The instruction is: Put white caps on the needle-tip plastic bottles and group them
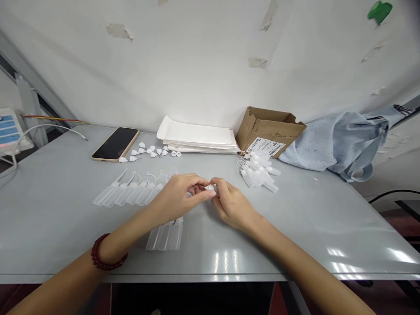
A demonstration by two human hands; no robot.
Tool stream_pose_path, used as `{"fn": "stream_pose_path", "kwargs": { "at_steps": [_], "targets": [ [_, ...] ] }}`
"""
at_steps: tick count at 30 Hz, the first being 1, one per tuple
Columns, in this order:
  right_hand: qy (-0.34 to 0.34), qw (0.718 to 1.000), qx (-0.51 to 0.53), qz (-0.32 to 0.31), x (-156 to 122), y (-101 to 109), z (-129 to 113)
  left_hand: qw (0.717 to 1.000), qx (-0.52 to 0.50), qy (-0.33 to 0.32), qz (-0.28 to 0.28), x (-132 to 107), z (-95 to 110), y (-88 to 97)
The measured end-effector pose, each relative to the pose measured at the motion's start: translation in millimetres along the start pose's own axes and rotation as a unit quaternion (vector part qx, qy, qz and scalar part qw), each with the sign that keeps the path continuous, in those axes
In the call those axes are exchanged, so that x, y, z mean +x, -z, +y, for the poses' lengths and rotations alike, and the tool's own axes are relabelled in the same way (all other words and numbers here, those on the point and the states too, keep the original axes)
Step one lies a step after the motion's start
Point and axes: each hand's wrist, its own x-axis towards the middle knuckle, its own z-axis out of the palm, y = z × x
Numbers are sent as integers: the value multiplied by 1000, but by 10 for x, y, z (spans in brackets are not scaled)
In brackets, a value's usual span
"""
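Note:
My left hand [185,190] and my right hand [232,203] meet over the middle of the table. Between the left thumb and fingers is a white cap [210,187], pinched closed. The right fingers are closed around a small translucent squeeze bottle [215,190], mostly hidden, touching the cap. Left of the hands lies a row of similar bottles with thin tops [131,194], partly behind my left hand. Under my left wrist, several more bottles [166,236] lie side by side. A loose pile of bottles [259,171] is to the right.
Loose white caps [152,151] lie near a phone [116,144] at the back left. A stack of white envelopes [200,135] and an open cardboard box [269,131] stand against the wall. Light blue cloth [324,142] lies at the right; a white cable [49,127] crosses the left corner.

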Motion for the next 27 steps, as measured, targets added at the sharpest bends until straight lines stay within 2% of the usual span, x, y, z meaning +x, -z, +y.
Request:
{"fn": "stream_pose_path", "kwargs": {
  "at_steps": [4, 8, 13, 17, 20, 22, 27],
  "targets": [
    [47, 997, -53, 26, 5, -13, 4, 999, 26, 38, 1, -11, 7, -19],
    [54, 997, -51, 21, -3, -5, -19, 999, 17, 23, -20, -11, 10, -15],
    [0, 1000, 6, -16, -18, 18, -38, 998, 27, -60, -21, -14, -7, -18],
    [-53, 995, 76, -41, -15, 35, -52, 982, 76, -171, 11, -28, -90, -67],
    [-69, 991, 104, -43, -13, 42, -59, 975, 76, -208, 32, -34, -114, -84],
    [-61, 993, 90, -36, -14, 40, -58, 983, 46, -175, 35, -32, -89, -75],
    [1, 999, -35, -8, -15, 7, -26, 1000, 16, -7, 0, -15, 15, -42]
  ]
}}
